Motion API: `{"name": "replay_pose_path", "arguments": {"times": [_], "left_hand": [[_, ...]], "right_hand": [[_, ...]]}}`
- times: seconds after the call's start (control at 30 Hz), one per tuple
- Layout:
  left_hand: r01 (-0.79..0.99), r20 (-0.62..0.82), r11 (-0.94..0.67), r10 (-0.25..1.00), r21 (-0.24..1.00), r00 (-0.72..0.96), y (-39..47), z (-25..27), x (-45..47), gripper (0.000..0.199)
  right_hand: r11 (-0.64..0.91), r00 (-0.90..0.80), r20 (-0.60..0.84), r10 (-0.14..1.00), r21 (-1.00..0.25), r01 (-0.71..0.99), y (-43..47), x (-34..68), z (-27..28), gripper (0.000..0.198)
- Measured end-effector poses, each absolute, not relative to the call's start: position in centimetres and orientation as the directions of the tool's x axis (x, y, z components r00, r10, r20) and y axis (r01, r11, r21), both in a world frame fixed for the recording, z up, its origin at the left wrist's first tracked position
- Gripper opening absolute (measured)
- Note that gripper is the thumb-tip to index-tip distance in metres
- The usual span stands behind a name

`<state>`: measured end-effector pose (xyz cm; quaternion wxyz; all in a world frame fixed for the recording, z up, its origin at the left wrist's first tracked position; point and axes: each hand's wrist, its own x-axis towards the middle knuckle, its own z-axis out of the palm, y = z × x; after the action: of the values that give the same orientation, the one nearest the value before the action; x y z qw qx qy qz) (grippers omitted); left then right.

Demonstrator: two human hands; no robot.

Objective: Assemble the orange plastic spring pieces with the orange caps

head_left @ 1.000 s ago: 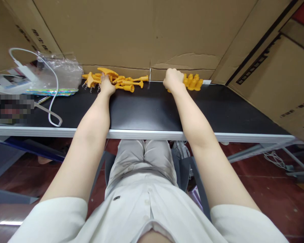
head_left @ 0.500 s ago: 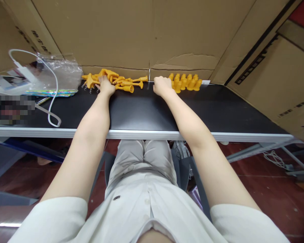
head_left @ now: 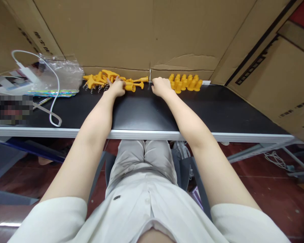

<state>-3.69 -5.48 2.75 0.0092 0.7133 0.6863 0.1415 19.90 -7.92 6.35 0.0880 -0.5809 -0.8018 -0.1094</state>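
Note:
My left hand rests on a pile of yellow corkscrews, with some fingers spread over them. Metal spirals stick out along the pile's near side. Just right of that hand, a yellow sleeve lies with its round open end outward. Another long yellow piece reaches toward the middle of the table. My right hand is closed, knuckles up, low over the table; its fingertips and anything in them are hidden. Beside it, several yellow sleeves stand upright in rows.
A cardboard wall rises behind the black table, which has a metal front edge. At left are a clear plastic bag, a white cable and colourful flat packets. A cardboard panel stands at right.
My left hand has slid a little to the right along the corkscrews, uncovering several spirals on its left. The right hand stays nearly in place, still closed.

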Motion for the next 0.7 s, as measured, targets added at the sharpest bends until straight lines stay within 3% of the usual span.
{"name": "replay_pose_path", "arguments": {"times": [0.13,0.37,0.7], "left_hand": [[0.974,0.284,-0.125,0.956,0.192,0.066,-5.4,3.1,-3.4,0.041],[0.939,0.385,-0.257,0.910,0.229,0.155,-6.5,4.3,-0.8,0.042],[0.893,0.510,-0.405,0.820,0.197,0.259,-7.8,5.2,0.5,0.037]], "right_hand": [[0.329,-0.335,0.282,0.899,0.071,0.942,-8.3,19.7,6.4,0.048],[0.422,-0.432,0.448,0.783,0.128,0.898,-8.8,19.3,6.8,0.063],[0.515,-0.500,0.431,0.751,0.092,0.852,-8.8,19.3,6.5,0.054]]}}
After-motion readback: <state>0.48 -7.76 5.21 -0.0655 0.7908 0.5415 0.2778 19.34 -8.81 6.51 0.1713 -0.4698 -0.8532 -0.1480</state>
